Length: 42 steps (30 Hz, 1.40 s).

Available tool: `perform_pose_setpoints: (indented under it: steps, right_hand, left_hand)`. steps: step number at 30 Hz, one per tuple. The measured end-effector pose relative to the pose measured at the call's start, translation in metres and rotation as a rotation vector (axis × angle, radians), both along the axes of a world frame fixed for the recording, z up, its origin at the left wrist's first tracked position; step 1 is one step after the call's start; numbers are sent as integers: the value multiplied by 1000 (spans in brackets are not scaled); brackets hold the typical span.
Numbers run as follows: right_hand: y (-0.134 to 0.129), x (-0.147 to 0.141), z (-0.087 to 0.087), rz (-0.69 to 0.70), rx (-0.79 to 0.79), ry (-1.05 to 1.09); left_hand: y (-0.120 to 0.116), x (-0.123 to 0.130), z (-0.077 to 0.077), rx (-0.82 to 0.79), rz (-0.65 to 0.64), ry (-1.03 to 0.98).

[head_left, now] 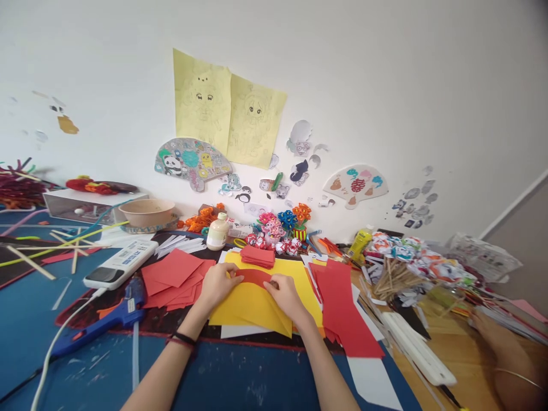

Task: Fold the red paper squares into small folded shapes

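Observation:
A small piece of red paper (254, 276) is bowed between my two hands over sheets of yellow paper (246, 308). My left hand (220, 283) pinches its left end between thumb and fingers. At the other end my right hand (284, 292) grips it with curled fingers. The yellow top sheet's near edge curls up below my hands. Just beyond them lies a small stack of red paper (258, 256). More red squares (177, 279) are piled left of my left hand, and larger red sheets (346, 308) lie to the right.
A blue glue gun (115, 317) and a white power strip (122, 264) lie on the left. A glue bottle (217, 232) and pipe-cleaner flowers (274, 225) stand along the wall. Another person's hand (492, 334) is at the right, near a white power strip (419, 348) and sticks (396, 279).

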State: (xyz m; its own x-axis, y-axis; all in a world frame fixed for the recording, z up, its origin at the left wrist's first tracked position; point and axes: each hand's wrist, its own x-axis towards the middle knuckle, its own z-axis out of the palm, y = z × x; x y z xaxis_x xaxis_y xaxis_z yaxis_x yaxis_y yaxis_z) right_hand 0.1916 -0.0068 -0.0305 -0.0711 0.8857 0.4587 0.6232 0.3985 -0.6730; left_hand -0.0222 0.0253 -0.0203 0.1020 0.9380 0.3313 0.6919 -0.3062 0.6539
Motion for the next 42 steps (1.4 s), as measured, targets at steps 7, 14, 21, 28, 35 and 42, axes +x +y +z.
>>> perform_pose_setpoints:
  steps: [7, 14, 21, 28, 35, 42]
  right_hand:
    - [28, 6, 21, -236, -36, 59]
    - [91, 4, 51, -215, -364, -25]
    - [82, -1, 57, -388, -266, -97]
    - [14, -14, 32, -431, 41, -163]
    - [14, -22, -3, 20, -310, 592]
    - [3, -18, 21, 510, -453, 1160]
  left_hand:
    - [0, -37, 27, 120, 183, -170]
    - [-3, -63, 25, 126, 498, 346]
    - [-4, -65, 8, 34, 470, 607]
    - [-8, -64, 13, 95, 378, 648]
    - [-25, -22, 33, 471, 307, 598]
    - [-33, 17, 42, 589, -435, 368]
